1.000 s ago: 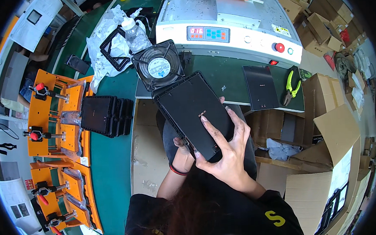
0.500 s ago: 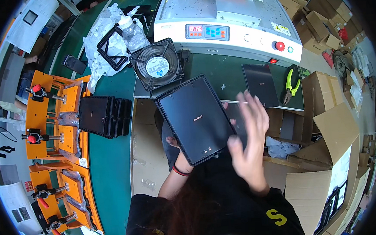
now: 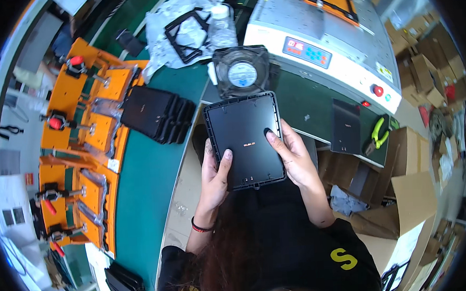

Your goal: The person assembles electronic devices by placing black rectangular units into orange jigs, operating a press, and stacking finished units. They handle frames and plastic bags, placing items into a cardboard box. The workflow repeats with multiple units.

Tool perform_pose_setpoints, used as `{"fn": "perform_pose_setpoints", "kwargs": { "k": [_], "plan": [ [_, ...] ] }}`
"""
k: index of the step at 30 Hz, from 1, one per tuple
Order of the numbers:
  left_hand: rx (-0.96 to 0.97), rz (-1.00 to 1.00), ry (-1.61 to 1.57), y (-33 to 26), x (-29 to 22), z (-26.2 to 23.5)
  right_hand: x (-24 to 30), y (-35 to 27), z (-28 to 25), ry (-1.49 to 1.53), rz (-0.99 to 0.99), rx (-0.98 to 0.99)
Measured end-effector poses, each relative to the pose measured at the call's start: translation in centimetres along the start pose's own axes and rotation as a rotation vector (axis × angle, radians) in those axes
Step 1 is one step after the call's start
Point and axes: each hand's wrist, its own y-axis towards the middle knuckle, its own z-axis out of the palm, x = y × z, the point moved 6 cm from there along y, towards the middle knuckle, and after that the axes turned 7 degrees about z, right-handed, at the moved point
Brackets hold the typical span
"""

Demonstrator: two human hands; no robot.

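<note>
While both hands hold it up over the lap, I'm looking at a black panel point(image 3: 246, 140) right in the middle of the view. It's a flat rectangle with rounded corners and a raised rim running around its edge; the face is matte and dark, with a tiny reddish mark near the centre and a couple of small dots lower down. A small tab sticks out at the middle of its lower edge.

Left hand point(image 3: 213, 178) grips the lower left edge, thumb lying across the face, fingers wrapped behind where I can't see them. Right hand point(image 3: 294, 160) clasps the right edge, thumb tip pressed on the face just right of the reddish mark. Both grips are closed on the panel.

Just beyond the panel's top edge sits a square black fan point(image 3: 241, 71) with a pale round hub, at the edge of the green table point(image 3: 144, 166). To the left on that table I see a stack of black panels point(image 3: 155, 114) of the same kind, and beside those an orange clamping jig point(image 3: 80, 148) with red knobs. To the right, a grey machine point(image 3: 333, 50) with a red button, another dark panel point(image 3: 345, 126) leaning on the shelf below it, and green-handled pliers point(image 3: 376, 135) just beside that.
</note>
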Motion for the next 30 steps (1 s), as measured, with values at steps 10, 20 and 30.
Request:
{"fn": "perform_pose_setpoints", "kwargs": {
  "k": [10,20,30],
  "plan": [
    [-0.158,0.131,0.047,-0.6,-3.6,-3.8,0.8,3.1,5.6,0.066,0.124,0.262],
    [-0.348,0.255,0.288,0.3,-3.7,-6.8,0.5,6.8,8.4,-0.355,-0.08,0.2],
    [-0.321,0.306,0.469,0.8,-5.7,-9.8,0.1,9.0,11.9,-0.721,-0.253,0.308]
  ]
}}
